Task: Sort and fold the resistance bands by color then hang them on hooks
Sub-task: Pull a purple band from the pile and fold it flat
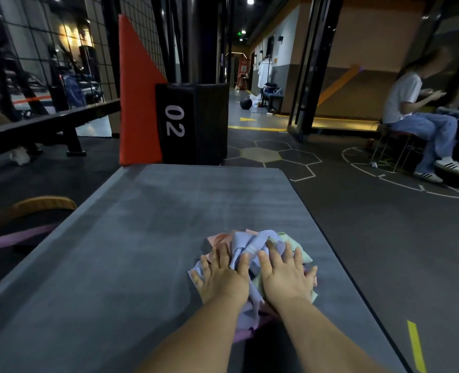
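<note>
Pressing both hands — left (221, 281), right (284, 277) — flat, fingers spread, on bunched resistance bands (252, 242)

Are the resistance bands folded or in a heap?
Heaped, not folded: bands lie crumpled with colors mixed under left hand and right hand.

One crumpled heap of soft stretchy resistance bands (255, 246) in three colours: lilac, pink, pale green; single bands too tangled to count. Two bare hands: left hand (223, 278), right hand (284, 275). One flat grey worktop (142, 238). One orange wedge pad (135, 103), one black block marked 02 (193, 122), one black ball (245, 103).
</note>
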`<state>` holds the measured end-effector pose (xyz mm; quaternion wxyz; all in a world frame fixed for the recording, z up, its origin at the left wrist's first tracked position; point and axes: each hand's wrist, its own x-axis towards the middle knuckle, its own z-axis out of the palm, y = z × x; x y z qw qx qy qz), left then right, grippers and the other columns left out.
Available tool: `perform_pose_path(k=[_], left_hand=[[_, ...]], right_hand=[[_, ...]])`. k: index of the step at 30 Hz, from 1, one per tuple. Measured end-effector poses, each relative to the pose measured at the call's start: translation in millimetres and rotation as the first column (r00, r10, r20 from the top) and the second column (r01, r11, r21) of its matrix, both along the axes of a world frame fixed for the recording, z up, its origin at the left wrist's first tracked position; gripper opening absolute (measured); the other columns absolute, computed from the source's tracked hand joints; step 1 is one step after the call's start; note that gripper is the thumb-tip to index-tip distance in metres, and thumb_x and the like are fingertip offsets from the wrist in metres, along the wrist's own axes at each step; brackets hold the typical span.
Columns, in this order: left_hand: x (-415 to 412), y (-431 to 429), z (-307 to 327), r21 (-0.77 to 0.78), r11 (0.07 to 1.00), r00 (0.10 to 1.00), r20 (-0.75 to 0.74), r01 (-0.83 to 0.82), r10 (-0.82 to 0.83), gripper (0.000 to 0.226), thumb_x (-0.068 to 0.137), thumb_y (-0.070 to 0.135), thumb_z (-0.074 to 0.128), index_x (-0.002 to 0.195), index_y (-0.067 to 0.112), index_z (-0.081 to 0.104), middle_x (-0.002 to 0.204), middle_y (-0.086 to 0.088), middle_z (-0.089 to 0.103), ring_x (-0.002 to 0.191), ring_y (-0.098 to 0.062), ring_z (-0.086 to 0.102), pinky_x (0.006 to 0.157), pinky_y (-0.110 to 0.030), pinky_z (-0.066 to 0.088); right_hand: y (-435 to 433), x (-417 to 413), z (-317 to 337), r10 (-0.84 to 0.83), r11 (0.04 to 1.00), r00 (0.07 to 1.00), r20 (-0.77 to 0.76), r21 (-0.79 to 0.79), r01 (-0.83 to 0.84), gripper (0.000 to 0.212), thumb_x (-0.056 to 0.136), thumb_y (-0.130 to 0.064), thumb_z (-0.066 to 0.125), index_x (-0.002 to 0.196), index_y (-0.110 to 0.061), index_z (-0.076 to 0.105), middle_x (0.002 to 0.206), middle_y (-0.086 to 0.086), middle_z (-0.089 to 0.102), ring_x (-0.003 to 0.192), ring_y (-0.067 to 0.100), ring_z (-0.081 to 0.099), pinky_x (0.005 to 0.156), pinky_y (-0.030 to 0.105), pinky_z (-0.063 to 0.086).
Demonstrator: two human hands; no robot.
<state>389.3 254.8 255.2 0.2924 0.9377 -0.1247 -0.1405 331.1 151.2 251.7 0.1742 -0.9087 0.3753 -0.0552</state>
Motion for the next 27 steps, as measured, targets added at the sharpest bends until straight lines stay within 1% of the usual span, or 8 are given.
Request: perform_pose_path(k=[4, 9, 13, 15, 18, 22, 24, 27], left_hand=[[-3.6, 4.8, 18.1, -0.077, 0.997, 1.0, 0.0, -0.011, 0.011, 0.071, 0.09, 0.07, 0.017, 0.151, 0.04, -0.003, 0.161, 0.011, 0.003, 0.148, -0.018, -0.007, 0.115, -0.054, -0.002], [-21.9, 22.2, 34.2, -0.16, 0.985, 0.971, 0.236, 0.063, -0.023, 0.07, 0.089, 0.071, 0.028, 0.149, 0.042, 0.006, 0.16, 0.014, 0.002, 0.148, -0.014, -0.004, 0.114, -0.054, 0.002], [-36.1, 40.0, 37.6, -0.169, 0.977, 0.928, 0.368, 0.13, -0.06, 0.089, 0.065, 0.08, 0.005, 0.147, 0.048, 0.013, 0.159, 0.018, 0.002, 0.147, -0.009, 0.002, 0.115, -0.044, 0.013], [-39.4, 49.5, 31.2, -0.177, 0.972, 0.908, 0.413, 0.151, -0.066, 0.09, 0.062, 0.08, 0.008, 0.145, 0.047, 0.025, 0.157, 0.021, 0.01, 0.145, -0.006, 0.013, 0.109, -0.04, 0.026], [-44.8, 67.8, 20.0, -0.179, 0.963, 0.885, 0.454, 0.201, -0.101, 0.066, 0.073, 0.077, 0.035, 0.131, 0.05, 0.045, 0.153, 0.027, 0.015, 0.133, -0.005, 0.036, 0.095, -0.033, 0.04], [-50.5, 91.7, 7.5, -0.079, 0.968, 0.916, 0.349, 0.239, -0.198, 0.06, 0.086, 0.063, 0.051, 0.14, 0.058, 0.024, 0.152, 0.027, 0.015, 0.136, -0.008, 0.028, 0.105, -0.028, 0.032], [-51.3, 96.9, 6.2, -0.063, 0.972, 0.937, 0.287, 0.227, -0.2, 0.056, 0.091, 0.056, 0.049, 0.143, 0.051, 0.028, 0.146, 0.022, 0.034, 0.132, -0.009, 0.036, 0.104, -0.027, 0.035], [-54.3, 100.4, 8.8, -0.082, 0.972, 0.944, 0.27, 0.22, -0.191, 0.054, 0.093, 0.046, 0.048, 0.144, 0.046, 0.03, 0.134, 0.014, 0.054, 0.124, -0.015, 0.048, 0.097, -0.029, 0.041]], right_hand=[[6.0, -12.4, 23.9, 0.008, 1.0, 0.997, 0.082, 0.012, -0.009, 0.055, 0.095, -0.06, 0.012, 0.148, -0.048, 0.014, 0.162, -0.007, 0.003, 0.149, 0.016, -0.009, 0.116, 0.057, -0.006], [20.3, -43.5, 33.2, -0.004, 0.997, 0.967, 0.256, -0.07, 0.022, 0.047, 0.096, -0.054, 0.022, 0.137, -0.046, 0.043, 0.154, -0.014, 0.029, 0.144, 0.009, 0.018, 0.118, 0.048, 0.001], [27.2, -59.8, 29.5, 0.008, 0.995, 0.935, 0.355, -0.1, 0.029, 0.041, 0.095, -0.051, 0.027, 0.106, -0.043, 0.065, 0.142, -0.018, 0.046, 0.134, 0.003, 0.033, 0.116, 0.038, 0.008], [31.3, -66.1, 30.1, 0.002, 0.996, 0.898, 0.44, -0.08, 0.037, 0.05, 0.085, -0.058, 0.025, 0.092, -0.036, 0.069, 0.13, -0.017, 0.056, 0.126, 0.006, 0.043, 0.111, 0.035, 0.014], [36.1, -77.6, 28.0, 0.01, 0.995, 0.839, 0.545, -0.093, 0.049, 0.055, 0.078, -0.063, 0.021, 0.074, -0.031, 0.066, 0.094, -0.019, 0.061, 0.113, 0.012, 0.055, 0.098, 0.025, 0.019], [44.3, -96.9, 24.5, -0.037, 0.996, 0.831, 0.555, -0.047, 0.076, 0.055, 0.078, -0.066, 0.024, 0.056, -0.027, 0.056, 0.058, -0.016, 0.052, 0.084, 0.013, 0.061, 0.092, 0.027, 0.029], [48.9, -105.1, 26.1, -0.06, 0.996, 0.843, 0.535, -0.019, 0.083, 0.05, 0.08, -0.067, 0.034, 0.058, -0.026, 0.051, 0.056, -0.011, 0.055, 0.065, 0.008, 0.052, 0.093, 0.037, 0.04], [60.0, -108.6, 33.7, -0.196, 0.976, 0.819, 0.54, 0.186, 0.111, 0.037, 0.083, -0.056, 0.06, 0.099, -0.023, 0.052, 0.082, -0.014, 0.065, 0.072, 0.009, 0.051, 0.098, 0.042, 0.041]])
